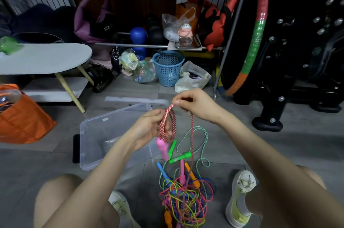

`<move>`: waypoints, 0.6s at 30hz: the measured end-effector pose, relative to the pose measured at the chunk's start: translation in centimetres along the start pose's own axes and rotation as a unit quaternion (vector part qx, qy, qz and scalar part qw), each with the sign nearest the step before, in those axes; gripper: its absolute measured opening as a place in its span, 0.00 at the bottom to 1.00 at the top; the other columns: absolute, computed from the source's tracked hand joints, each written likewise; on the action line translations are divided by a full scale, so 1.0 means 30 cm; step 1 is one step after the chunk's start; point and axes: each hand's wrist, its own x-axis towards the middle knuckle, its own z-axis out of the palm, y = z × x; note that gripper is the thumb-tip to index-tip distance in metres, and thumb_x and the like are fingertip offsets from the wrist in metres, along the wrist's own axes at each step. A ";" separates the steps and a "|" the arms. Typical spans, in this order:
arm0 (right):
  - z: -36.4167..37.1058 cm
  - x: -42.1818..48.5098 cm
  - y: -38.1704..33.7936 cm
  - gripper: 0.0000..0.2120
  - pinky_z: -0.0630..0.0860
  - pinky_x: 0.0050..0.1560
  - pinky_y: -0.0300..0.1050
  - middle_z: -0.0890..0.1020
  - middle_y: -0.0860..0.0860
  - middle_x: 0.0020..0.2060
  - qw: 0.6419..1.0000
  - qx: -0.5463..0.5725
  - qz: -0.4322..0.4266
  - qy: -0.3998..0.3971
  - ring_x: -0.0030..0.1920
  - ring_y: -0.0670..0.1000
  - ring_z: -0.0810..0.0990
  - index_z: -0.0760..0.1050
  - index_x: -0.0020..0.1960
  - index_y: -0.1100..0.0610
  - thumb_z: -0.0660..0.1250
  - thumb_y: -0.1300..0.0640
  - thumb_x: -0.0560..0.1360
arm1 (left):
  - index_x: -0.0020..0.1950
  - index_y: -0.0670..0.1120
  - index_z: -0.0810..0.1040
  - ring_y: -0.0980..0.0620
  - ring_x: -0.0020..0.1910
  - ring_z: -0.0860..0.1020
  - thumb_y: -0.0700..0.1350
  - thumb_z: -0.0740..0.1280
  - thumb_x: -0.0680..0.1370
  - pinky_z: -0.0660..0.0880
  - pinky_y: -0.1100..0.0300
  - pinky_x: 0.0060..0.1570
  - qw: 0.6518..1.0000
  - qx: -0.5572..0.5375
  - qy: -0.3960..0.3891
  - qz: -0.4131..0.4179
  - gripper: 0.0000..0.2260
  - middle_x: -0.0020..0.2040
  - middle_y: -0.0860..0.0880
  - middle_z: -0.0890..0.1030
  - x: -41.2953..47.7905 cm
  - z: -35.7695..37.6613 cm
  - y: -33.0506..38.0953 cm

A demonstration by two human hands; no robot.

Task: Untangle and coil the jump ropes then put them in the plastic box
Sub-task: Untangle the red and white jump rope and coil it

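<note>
My left hand (149, 127) holds several loops of a red-and-white braided jump rope (167, 125), and its pink handle (162, 146) hangs just below the hand. My right hand (193, 104) pinches the same rope at the top of a loop. One strand runs from there down into a tangled pile of coloured jump ropes (184, 198) on the floor between my feet. A green-handled rope (188, 145) lies above the pile. The clear plastic box (93, 134) stands open on the floor to the left, under my left forearm.
The box's lid (135, 100) lies behind it. An orange bag (20, 121) and a low white table (44, 58) are at the left. A blue mesh basket (168, 67), bags and a hula hoop (256, 32) stand beyond. My shoes (240, 199) flank the pile.
</note>
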 end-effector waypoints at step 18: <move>0.155 -0.297 0.529 0.13 0.71 0.36 0.44 0.76 0.51 0.26 0.962 0.142 0.213 0.094 0.26 0.42 0.73 0.77 0.32 0.58 0.66 0.63 0.75 | 0.52 0.35 0.75 0.54 0.29 0.63 0.40 0.51 0.82 0.61 0.61 0.35 0.918 -0.330 -0.212 0.052 0.14 0.30 0.49 0.65 0.016 -0.163 0.171</move>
